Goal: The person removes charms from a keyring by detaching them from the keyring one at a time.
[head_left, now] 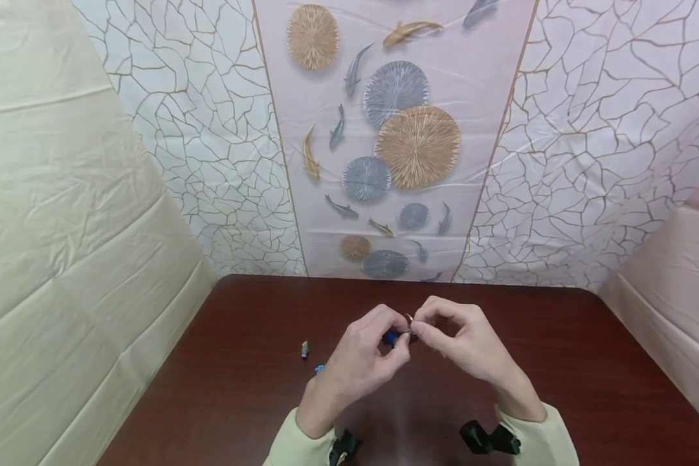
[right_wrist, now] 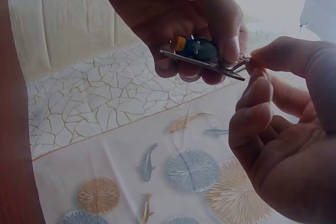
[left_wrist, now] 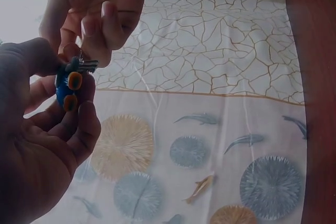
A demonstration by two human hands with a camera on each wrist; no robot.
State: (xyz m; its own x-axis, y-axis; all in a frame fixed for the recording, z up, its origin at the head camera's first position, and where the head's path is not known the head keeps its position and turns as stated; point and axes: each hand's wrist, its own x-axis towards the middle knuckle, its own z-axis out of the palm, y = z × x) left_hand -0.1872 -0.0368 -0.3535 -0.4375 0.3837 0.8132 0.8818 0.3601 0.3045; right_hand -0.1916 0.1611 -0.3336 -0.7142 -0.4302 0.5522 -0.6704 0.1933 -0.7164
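Note:
Above the middle of the table, both hands meet over a small blue toy figure [left_wrist: 64, 85] with orange feet. My left hand [head_left: 364, 353] holds this figure between thumb and fingers, together with a flat metal strip [right_wrist: 178, 57] that lies along it in the right wrist view. Thin metal loops [right_wrist: 241, 65] stick out at the strip's end. With thumb and forefinger, my right hand [head_left: 463, 336] pinches these loops. In the head view, fingers mostly cover the figure, leaving a patch of blue and a bit of the ring [head_left: 409, 318] showing.
On the dark red-brown table [head_left: 210, 401] lie a small yellow-and-blue piece [head_left: 305, 349] and a light blue piece [head_left: 320, 368], the latter partly behind the left wrist. A patterned cloth [head_left: 378, 213] hangs behind the table's far edge, with cream cloth [head_left: 93, 259] at the sides.

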